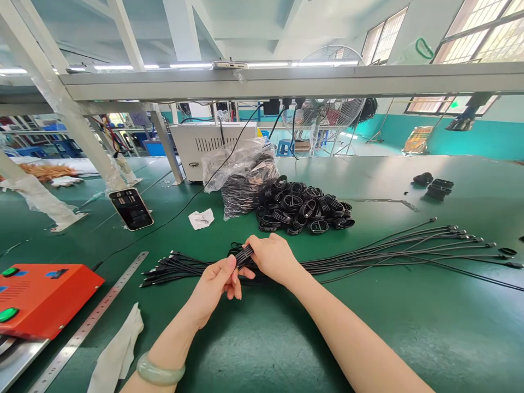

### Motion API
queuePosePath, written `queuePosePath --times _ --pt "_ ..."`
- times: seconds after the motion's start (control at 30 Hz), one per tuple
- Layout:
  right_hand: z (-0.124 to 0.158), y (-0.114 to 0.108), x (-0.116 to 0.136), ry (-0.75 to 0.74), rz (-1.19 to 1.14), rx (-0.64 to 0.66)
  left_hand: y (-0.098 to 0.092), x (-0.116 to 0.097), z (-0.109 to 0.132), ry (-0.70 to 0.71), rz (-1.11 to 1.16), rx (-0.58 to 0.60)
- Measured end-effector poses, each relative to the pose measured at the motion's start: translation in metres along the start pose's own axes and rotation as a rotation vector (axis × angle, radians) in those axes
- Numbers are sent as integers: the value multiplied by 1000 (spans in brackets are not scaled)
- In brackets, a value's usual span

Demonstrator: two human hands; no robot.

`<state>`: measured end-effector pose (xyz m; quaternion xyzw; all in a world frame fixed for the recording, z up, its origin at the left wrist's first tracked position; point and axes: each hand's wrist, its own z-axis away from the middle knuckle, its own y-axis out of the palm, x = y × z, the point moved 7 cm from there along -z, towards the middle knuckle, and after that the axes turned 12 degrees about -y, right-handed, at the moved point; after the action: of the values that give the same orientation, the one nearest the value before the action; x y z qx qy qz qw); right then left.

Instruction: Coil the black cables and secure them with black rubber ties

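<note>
One ribbed black bundle (244,255) sits pinched by left hand (216,279), lower fingers loose, and closed right hand (272,257), seemingly to keep it straight, over long black cables (323,266) on green bench (262,349).

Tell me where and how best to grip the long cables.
Probably just right of the right hand, from above, fingers across the strands: there the cables run close together along the table, while farther right they fan out.
</note>
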<state>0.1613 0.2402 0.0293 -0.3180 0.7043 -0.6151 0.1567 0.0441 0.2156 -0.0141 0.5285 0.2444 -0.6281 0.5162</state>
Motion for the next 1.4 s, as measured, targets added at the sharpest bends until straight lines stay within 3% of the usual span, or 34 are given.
queuePosePath --times 0.47,0.67,0.8,0.97,1.1,1.23,1.4 --pt "18 -26 4 45 -227 107 -9 13 2 -178 43 146" --pt "18 -21 11 25 -317 128 5 15 6 -219 -39 287" --pt "20 -26 14 -58 -532 87 8 12 11 -183 -11 298" --pt "23 -41 4 -36 -792 -79 14 0 20 -89 140 351" --pt "23 -38 24 -169 -938 18 16 -2 21 -50 153 374" --pt "25 -32 34 -176 -947 125 9 2 16 -12 129 388" --pt "27 -41 15 -139 -655 67 8 1 16 -2 130 457"
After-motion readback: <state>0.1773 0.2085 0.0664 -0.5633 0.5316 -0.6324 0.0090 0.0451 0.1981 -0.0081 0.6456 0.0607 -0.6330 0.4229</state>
